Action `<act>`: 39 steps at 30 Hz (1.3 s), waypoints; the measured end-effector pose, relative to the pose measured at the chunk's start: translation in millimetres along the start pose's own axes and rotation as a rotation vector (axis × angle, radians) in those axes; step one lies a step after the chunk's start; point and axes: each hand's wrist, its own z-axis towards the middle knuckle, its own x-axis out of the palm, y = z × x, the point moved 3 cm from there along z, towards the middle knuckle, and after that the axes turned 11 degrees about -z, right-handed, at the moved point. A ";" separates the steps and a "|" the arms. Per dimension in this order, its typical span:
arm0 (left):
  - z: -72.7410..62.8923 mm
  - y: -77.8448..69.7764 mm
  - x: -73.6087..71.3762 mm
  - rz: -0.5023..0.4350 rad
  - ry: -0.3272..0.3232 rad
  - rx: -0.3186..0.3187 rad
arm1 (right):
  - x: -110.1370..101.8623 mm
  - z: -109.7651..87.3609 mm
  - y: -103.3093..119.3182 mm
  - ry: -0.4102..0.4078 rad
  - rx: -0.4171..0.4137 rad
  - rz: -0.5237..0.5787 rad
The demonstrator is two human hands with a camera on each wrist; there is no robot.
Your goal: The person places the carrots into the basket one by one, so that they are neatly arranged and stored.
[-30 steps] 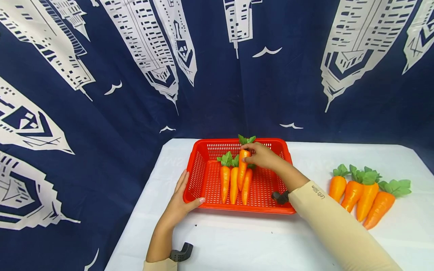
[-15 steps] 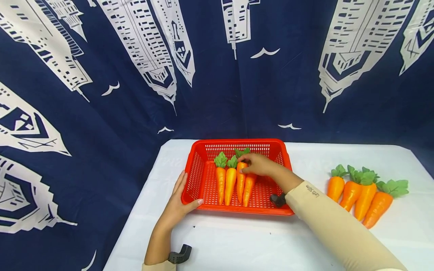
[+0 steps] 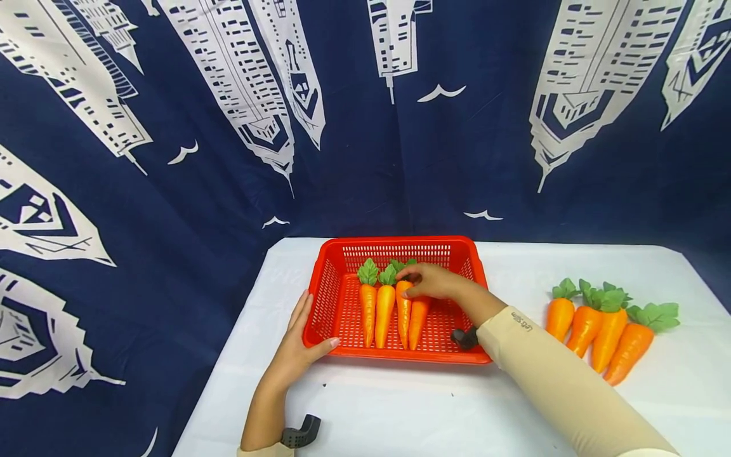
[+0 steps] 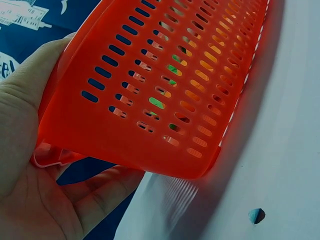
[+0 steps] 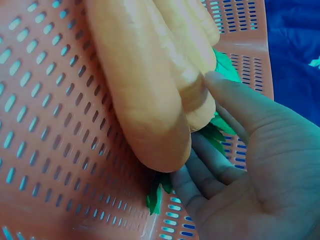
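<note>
A red perforated plastic basket sits on the white-covered table. Several orange carrots with green leaf tops lie side by side in it, tips toward the front. My right hand reaches inside and holds the third carrot from the left near its leafy end, thumb on one side and fingers on the other. To its right, another carrot has its top partly hidden by that hand. At the basket's front left corner, my left hand rests with straight fingers along the side and thumb on the front rim.
More carrots lie in a row on the table, right of the basket. A dark blue cloth with white building prints hangs behind. Each wrist wears a small black camera.
My right hand has lowered the third carrot from above the others into line with them on the basket floor. The left hand stays at the basket corner; the view shifts slightly.
</note>
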 end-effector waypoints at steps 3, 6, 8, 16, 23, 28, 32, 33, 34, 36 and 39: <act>0.2 -0.7 0.0 -0.008 -0.001 0.004 | -3.0 1.0 -0.2 -0.052 -0.002 -0.019; 0.5 -0.3 -0.1 -0.006 -0.004 0.003 | -8.9 0.7 -0.3 -0.142 0.015 -0.019; 0.5 0.1 -0.2 0.001 -0.005 0.005 | -14.5 -0.8 0.3 -0.214 0.029 -0.004; -1.5 0.2 -1.7 0.022 -0.018 -0.005 | -38.5 -15.1 13.7 -0.378 0.042 0.225; -0.5 -0.9 -0.1 0.013 -0.006 -0.010 | -60.5 -48.0 20.4 -0.444 0.035 0.250; 0.0 -0.8 0.5 0.008 -0.004 -0.008 | -76.2 -71.4 17.7 -0.485 0.020 0.262; 0.0 -1.2 0.9 0.006 -0.005 -0.009 | -87.8 -90.2 11.1 -0.520 0.024 0.221; -0.1 -1.3 0.9 0.006 -0.004 -0.008 | -90.9 -95.1 8.8 -0.529 0.022 0.211; -0.1 -1.6 1.1 0.003 -0.005 -0.007 | -94.1 -99.8 6.2 -0.538 0.026 0.208; -0.1 -1.4 1.1 0.003 -0.005 -0.003 | -100.8 -109.3 0.4 -0.553 0.032 0.202; -0.1 -1.3 1.1 0.005 -0.003 0.005 | -110.4 -124.3 -10.5 -0.563 0.056 0.184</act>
